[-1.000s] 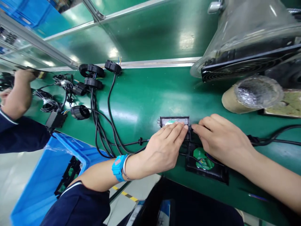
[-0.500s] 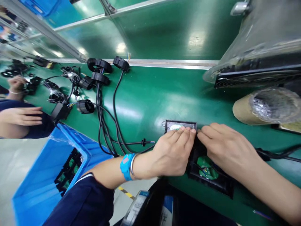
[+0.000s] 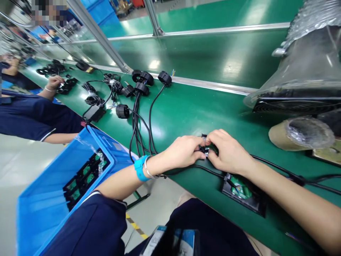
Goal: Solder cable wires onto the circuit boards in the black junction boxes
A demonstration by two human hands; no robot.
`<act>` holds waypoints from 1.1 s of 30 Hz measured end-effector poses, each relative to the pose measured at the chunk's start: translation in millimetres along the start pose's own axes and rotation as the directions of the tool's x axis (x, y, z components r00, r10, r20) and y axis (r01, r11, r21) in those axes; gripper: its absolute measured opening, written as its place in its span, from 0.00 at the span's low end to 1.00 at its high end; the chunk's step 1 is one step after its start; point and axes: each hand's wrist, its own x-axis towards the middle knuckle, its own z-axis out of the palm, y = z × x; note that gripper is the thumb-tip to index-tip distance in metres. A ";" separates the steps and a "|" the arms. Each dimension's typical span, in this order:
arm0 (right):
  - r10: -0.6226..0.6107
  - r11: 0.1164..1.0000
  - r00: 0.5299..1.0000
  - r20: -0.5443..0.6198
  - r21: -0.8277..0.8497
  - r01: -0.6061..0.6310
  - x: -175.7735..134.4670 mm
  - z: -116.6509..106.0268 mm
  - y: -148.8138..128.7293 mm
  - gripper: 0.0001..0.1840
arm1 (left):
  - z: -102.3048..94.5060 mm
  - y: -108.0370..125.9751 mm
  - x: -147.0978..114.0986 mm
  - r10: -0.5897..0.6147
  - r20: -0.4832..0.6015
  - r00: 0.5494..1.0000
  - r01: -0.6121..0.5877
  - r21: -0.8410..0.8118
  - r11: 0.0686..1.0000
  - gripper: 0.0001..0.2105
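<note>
Both my hands meet over the green workbench [image 3: 176, 117]. Fingers and thumb of my left hand [image 3: 186, 151] pinch the left side of a small black housing [image 3: 204, 150] with a bit of green circuit board. On its other side my right hand [image 3: 226, 151] grips the same housing, and the fingers cover most of it. Below my right wrist lies an open black housing [image 3: 243, 195] with a green circuit board [image 3: 241, 187] and thin wires inside. A black cable [image 3: 206, 169] runs from that housing leftward under my left hand.
Left of my hands, black cables [image 3: 135, 124] with round black connectors [image 3: 142, 83] lie bundled. A blue bin [image 3: 42, 206] holds several black housings [image 3: 85, 177] with green boards. A brown cardboard tube [image 3: 282, 133] and a plastic-wrapped fan [image 3: 298, 105] stand right. A co-worker's hand [image 3: 54, 82] works far left.
My hands have come together and now pinch the small housing, tilted, where it lay flatter before. The view has shifted, showing more of the bench's far side. The co-worker's nearer arm has moved toward the bin.
</note>
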 end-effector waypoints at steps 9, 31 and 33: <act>-0.018 1.000 1.000 -0.016 -0.009 0.018 -2.9 9.9 11.7 0.07 | -41.3 13.1 61.0 0.049 0.457 0.888 -0.211 0.312 0.926 0.15; 0.137 0.987 0.990 -0.038 -0.085 -0.140 -4.9 10.5 1.8 0.13 | -25.3 -56.7 46.2 0.498 0.077 0.864 -0.493 0.335 0.803 0.09; 0.133 0.987 0.990 -0.040 -0.082 -0.136 -4.8 11.1 1.9 0.12 | -26.6 -54.2 43.9 0.345 0.048 0.937 -0.348 0.097 0.932 0.08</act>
